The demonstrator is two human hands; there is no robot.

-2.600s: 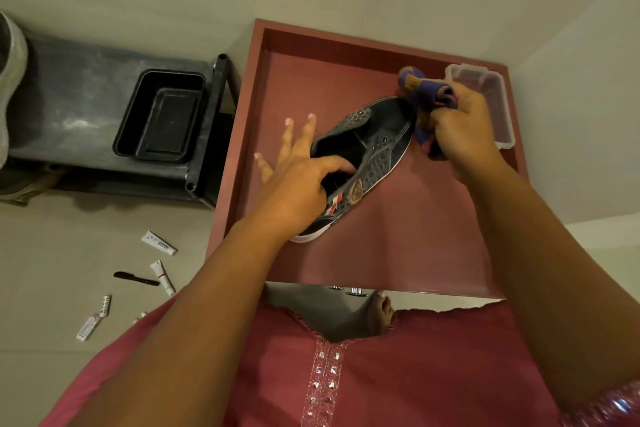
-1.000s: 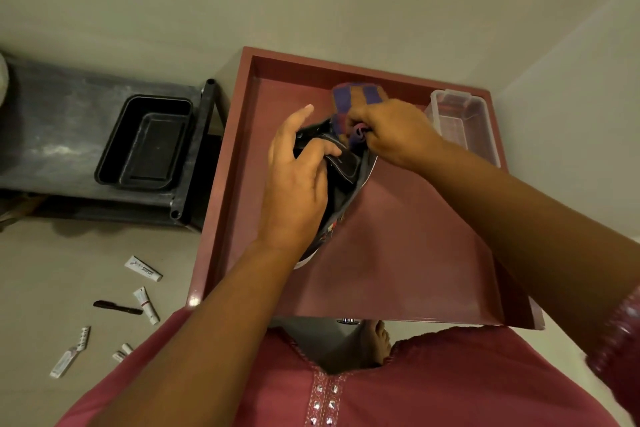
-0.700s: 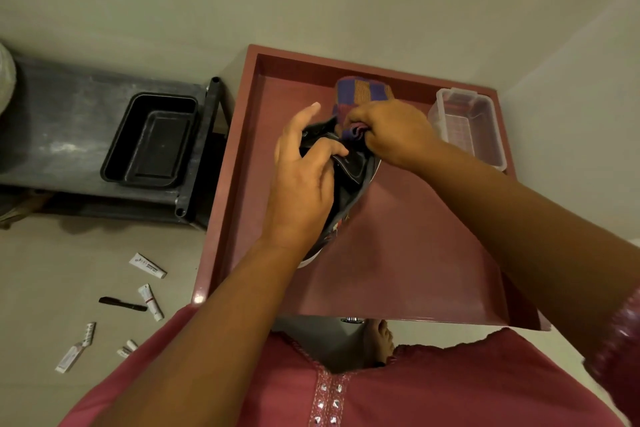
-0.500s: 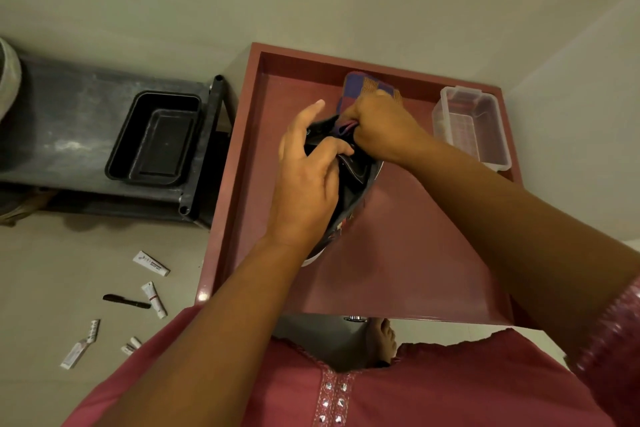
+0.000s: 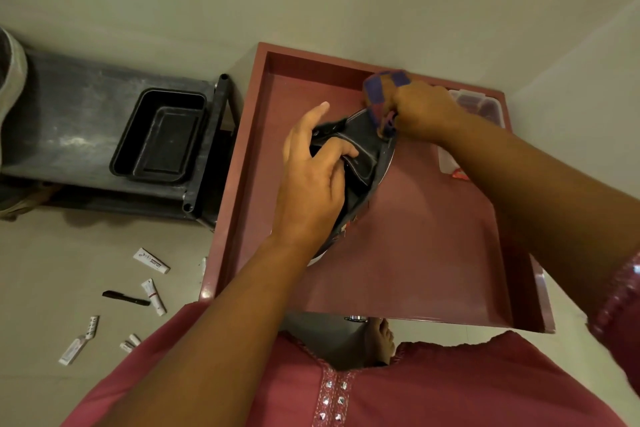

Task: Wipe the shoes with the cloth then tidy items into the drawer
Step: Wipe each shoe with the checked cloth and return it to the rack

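Inside the open maroon wooden drawer (image 5: 433, 253), left hand (image 5: 311, 184) is gripping a dark grey sneaker (image 5: 363, 156) by its collar, right hand (image 5: 422, 111) is pinching a purple-orange cloth (image 5: 379, 94) against the toe. Clear plastic box (image 5: 485, 107) is sitting in the drawer's far right corner; bare floor showing nearer.

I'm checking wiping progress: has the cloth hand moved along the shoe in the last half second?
Yes. The right hand with the cloth has slid toward the clear container at the drawer's far right corner, off the shoe's opening.
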